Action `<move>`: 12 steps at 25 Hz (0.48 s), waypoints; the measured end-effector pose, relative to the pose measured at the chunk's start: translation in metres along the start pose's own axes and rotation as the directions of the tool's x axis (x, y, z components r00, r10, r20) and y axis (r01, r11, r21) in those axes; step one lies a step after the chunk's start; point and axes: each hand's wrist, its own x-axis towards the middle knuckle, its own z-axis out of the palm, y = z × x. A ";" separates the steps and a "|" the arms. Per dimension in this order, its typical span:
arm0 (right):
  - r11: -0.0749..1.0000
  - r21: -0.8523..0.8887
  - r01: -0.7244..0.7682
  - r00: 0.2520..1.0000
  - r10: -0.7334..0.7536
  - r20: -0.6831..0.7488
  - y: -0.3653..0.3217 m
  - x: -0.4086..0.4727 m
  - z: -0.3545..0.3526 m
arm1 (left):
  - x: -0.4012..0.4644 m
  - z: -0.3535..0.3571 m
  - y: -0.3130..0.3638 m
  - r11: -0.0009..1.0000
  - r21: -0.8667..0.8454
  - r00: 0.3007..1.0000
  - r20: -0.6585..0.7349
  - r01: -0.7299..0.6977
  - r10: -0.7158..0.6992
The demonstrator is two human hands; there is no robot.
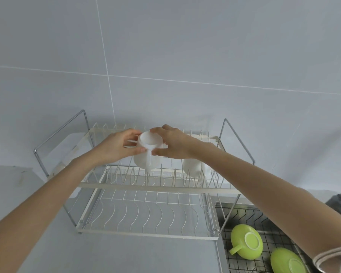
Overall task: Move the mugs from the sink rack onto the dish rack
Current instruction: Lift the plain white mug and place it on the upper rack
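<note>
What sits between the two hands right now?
In the head view, an upside-down white mug is held between the left hand and right hand, over the dish rack's upper tier.

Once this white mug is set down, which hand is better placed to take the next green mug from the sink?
Probably the right hand. The green mugs lie upside down in the sink rack at lower right, under the right forearm; the left hand would have to cross over.
</note>
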 end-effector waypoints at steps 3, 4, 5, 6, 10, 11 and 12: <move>1.000 0.000 -0.020 1.000 0.020 0.018 0.002 0.006 0.011 | 0.003 0.002 -0.003 1.000 0.014 0.999 0.045 0.028 -0.029; 1.000 0.004 -0.026 0.999 0.026 0.018 0.002 0.007 0.013 | 0.003 0.002 -0.004 0.999 0.030 0.997 0.062 0.037 -0.038; 1.000 0.010 -0.029 0.999 0.029 0.017 0.002 0.008 0.014 | 0.004 0.001 -0.005 0.998 0.036 0.996 0.075 0.048 -0.050; 0.999 0.013 -0.030 0.999 0.029 0.018 0.002 0.009 0.015 | 0.005 0.000 -0.006 0.997 0.036 0.994 0.084 0.063 -0.066; 1.000 -0.006 -0.019 1.000 0.019 0.023 0.001 0.006 0.014 | 0.003 0.000 -0.005 0.990 0.073 0.983 0.132 0.122 -0.130; 1.000 -0.006 -0.017 1.000 0.017 0.024 0.001 0.005 0.015 | 0.002 -0.001 -0.005 0.990 0.074 0.981 0.142 0.120 -0.130; 1.000 -0.008 -0.015 1.000 0.015 0.023 0.000 0.003 0.015 | 0.001 -0.001 -0.004 0.991 0.072 0.981 0.151 0.110 -0.120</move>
